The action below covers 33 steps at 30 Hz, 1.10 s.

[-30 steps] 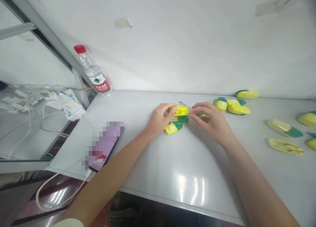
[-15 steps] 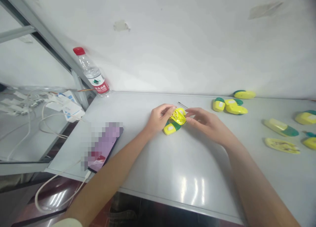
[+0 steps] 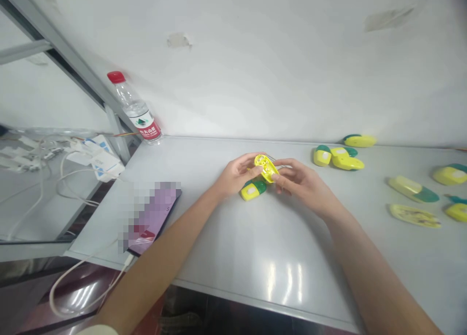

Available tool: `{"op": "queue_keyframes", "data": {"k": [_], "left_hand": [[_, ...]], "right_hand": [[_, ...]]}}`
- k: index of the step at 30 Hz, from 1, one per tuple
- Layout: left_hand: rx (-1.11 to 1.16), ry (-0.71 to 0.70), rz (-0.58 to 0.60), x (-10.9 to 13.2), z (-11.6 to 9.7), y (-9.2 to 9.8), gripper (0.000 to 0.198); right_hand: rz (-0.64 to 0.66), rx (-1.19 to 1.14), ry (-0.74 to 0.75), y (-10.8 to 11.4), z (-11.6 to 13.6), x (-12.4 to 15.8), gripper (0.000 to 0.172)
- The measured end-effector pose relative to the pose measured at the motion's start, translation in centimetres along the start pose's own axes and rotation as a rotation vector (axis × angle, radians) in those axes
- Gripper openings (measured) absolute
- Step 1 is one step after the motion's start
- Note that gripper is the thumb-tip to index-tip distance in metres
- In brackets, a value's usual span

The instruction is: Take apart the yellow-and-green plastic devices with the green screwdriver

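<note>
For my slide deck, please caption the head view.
Left hand and right hand hold a hollow yellow plastic shell over a grey tabletop, near a rounded yellow-and-green plastic case.

One camera sits on the person's head. It looks forward and down, across the bench (image 3: 226, 242) to the white wall (image 3: 262, 82) behind it. Both arms (image 3: 175, 238) start at the bottom, and the left grip (image 3: 235, 175) and right grip (image 3: 301, 183) are near the middle. It is close, but far enough back to see the bench's front edge (image 3: 233, 294) and some floor (image 3: 82, 286) below.
</note>
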<state>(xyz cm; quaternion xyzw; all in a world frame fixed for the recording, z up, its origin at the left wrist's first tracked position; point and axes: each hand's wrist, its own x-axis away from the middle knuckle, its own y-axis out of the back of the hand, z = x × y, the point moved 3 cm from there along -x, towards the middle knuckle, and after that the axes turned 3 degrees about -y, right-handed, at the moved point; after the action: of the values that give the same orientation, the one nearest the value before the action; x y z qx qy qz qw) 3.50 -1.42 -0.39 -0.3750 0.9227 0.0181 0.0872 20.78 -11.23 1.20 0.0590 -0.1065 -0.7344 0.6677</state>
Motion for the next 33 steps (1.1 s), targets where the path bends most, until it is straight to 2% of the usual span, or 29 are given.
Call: {"op": "queue_keyframes", "data": {"k": [4, 6, 10, 20, 33], "left_hand": [[0.001, 0.021, -0.021, 0.0, 0.3, 0.1, 0.063], [-0.002, 0.037, 0.005, 0.1, 0.4, 0.0, 0.061], [-0.013, 0.062, 0.057, 0.3, 0.5, -0.2, 0.056], [0.022, 0.133, 0.083, 0.5, 0.7, -0.3, 0.055], [0.014, 0.149, 0.118, 0.5, 1.3, -0.3, 0.053]], "right_hand": [[-0.204, 0.202, 0.198, 0.3, 0.7, 0.0, 0.037], [-0.24, 0.286, 0.277, 0.3, 0.9, 0.1, 0.028], [-0.2, 0.338, 0.338, 0.1, 1.0, 0.1, 0.02], [-0.18, 0.435, 0.451, 0.2, 0.7, 0.1, 0.007], [-0.152, 0.484, 0.502, 0.5, 0.6, 0.1, 0.01]]}}
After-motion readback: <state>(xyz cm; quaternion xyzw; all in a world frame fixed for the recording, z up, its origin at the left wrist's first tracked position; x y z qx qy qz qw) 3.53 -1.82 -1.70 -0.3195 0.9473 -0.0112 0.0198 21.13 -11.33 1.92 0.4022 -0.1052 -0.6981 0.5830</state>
